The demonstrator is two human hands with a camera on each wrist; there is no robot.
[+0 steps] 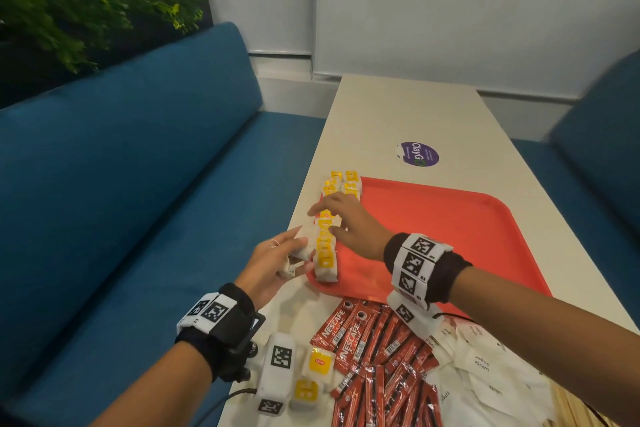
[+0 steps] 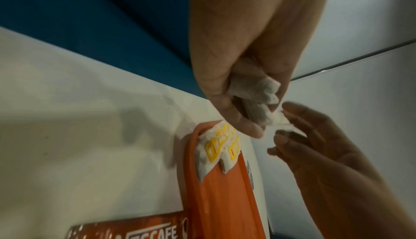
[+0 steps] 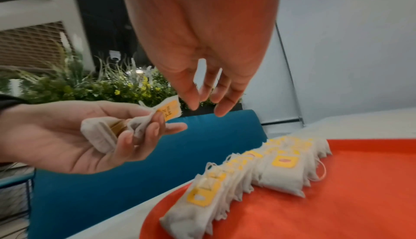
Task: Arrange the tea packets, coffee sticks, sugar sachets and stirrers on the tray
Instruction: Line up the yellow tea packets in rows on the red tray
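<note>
An orange-red tray [image 1: 450, 229] lies on the white table. Tea packets [image 1: 325, 253] with yellow tags sit in a row along its left edge, also in the right wrist view [image 3: 247, 173]. My left hand [image 1: 301, 253] hovers just left of the tray and grips a small bundle of tea packets [image 2: 254, 91]. Over the row, my right hand [image 1: 323, 218] has relaxed fingers [image 3: 189, 98] that hold nothing, close to the bundle [image 3: 105, 134]. Red coffee sticks [image 1: 381, 357], white sugar sachets [image 1: 485, 367] and wooden stirrers [image 1: 568, 409] lie on the table near me.
Two loose tea packets [image 1: 313, 378] lie beside the coffee sticks at the near left. A purple round sticker [image 1: 419, 154] is on the table beyond the tray. Blue benches [image 1: 138, 184] flank the table, with plants [image 1: 86, 0] behind the left one.
</note>
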